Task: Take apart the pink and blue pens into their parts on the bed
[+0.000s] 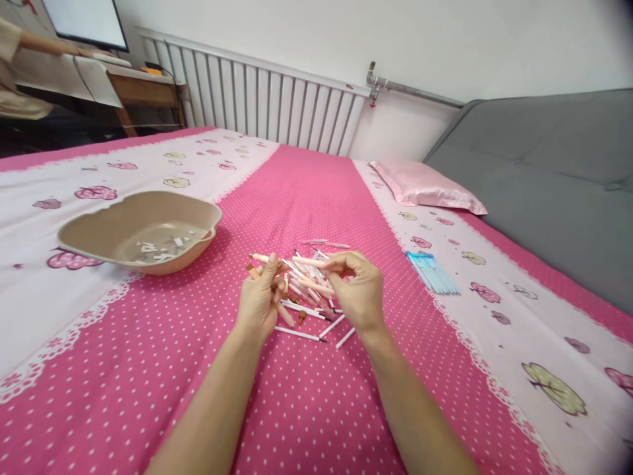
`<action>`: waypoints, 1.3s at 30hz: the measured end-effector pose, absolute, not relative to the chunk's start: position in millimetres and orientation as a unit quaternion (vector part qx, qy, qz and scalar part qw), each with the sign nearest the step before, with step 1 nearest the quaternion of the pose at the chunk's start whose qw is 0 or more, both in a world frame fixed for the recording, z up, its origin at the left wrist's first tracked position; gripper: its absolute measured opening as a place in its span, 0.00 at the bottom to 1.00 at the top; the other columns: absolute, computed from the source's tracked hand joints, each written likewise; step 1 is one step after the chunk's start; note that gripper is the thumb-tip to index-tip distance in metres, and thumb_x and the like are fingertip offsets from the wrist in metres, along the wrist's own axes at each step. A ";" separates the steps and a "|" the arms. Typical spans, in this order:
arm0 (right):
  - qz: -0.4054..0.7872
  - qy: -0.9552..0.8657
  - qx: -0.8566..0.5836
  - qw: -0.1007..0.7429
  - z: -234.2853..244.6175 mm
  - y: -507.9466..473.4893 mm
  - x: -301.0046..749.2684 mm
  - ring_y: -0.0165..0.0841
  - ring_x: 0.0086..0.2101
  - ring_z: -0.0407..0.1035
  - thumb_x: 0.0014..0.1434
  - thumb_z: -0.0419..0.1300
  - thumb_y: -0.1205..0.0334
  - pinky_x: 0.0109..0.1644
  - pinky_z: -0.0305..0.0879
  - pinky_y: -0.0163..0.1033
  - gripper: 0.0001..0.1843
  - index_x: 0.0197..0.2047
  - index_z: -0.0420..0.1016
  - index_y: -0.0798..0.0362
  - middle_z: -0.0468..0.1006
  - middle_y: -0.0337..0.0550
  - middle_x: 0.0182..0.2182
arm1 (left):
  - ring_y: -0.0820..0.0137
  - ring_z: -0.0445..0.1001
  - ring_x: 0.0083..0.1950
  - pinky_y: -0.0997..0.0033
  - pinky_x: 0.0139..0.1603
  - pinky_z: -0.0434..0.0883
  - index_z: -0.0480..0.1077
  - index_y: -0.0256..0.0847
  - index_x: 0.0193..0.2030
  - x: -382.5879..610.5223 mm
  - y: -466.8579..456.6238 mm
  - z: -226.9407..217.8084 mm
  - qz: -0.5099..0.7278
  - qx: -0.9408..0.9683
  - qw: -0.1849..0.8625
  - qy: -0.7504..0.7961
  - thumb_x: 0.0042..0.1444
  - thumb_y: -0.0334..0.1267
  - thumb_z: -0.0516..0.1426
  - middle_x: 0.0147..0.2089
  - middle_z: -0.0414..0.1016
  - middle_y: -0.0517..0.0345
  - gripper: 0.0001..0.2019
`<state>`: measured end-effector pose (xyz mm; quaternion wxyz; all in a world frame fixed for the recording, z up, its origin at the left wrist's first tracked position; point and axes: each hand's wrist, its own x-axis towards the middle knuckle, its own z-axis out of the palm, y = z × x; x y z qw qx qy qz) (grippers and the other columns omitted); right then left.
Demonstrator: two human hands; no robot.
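My left hand (260,300) is closed on a pink pen barrel (277,258) that sticks out to the left above its fingers. My right hand (357,287) pinches the other end of the same pen, fingers curled. Both hands hover over a pile of pink pens and thin white refills (309,300) lying on the pink dotted bedsheet (306,396). A few small brown caps lie among the pile.
A beige scalloped bowl (99,227) with small white bits inside sits to the left. A bundle of light blue pens (432,272) lies to the right, a pink pillow (425,188) beyond it. A grey sofa (544,178), radiator (257,99), and another person at a desk (20,66) stand behind.
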<state>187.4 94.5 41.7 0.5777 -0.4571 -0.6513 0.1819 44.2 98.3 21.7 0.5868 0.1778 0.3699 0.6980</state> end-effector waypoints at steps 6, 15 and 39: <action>0.216 -0.653 -0.525 0.501 42.6 97.4 191.8 0.28 0.25 0.67 0.47 0.61 0.63 0.30 0.64 0.33 0.07 0.33 0.75 0.53 0.76 0.38 0.26 | 0.85 0.56 0.15 0.86 0.11 0.49 0.68 0.32 0.24 46.8 95.1 16.1 0.653 0.270 0.578 0.408 0.38 0.40 0.67 0.17 0.65 0.65 0.15; 0.182 -0.658 -0.640 0.353 30.6 104.6 202.1 0.35 0.33 0.72 0.49 0.59 0.59 0.37 0.66 0.38 0.13 0.39 0.75 0.51 0.79 0.43 0.33 | 0.84 0.53 0.13 0.85 0.13 0.49 0.64 0.34 0.26 49.4 92.8 11.2 0.584 0.311 0.594 0.457 0.43 0.36 0.63 0.15 0.64 0.65 0.11; 0.694 -0.496 -0.395 0.341 44.0 92.8 191.1 0.20 0.16 0.57 0.52 0.59 0.53 0.19 0.52 0.27 0.14 0.31 0.75 0.58 0.65 0.32 0.16 | 0.73 0.73 0.38 0.76 0.40 0.69 0.72 0.35 0.42 45.9 94.1 27.0 0.687 0.243 0.644 0.234 0.55 0.33 0.56 0.38 0.75 0.52 0.09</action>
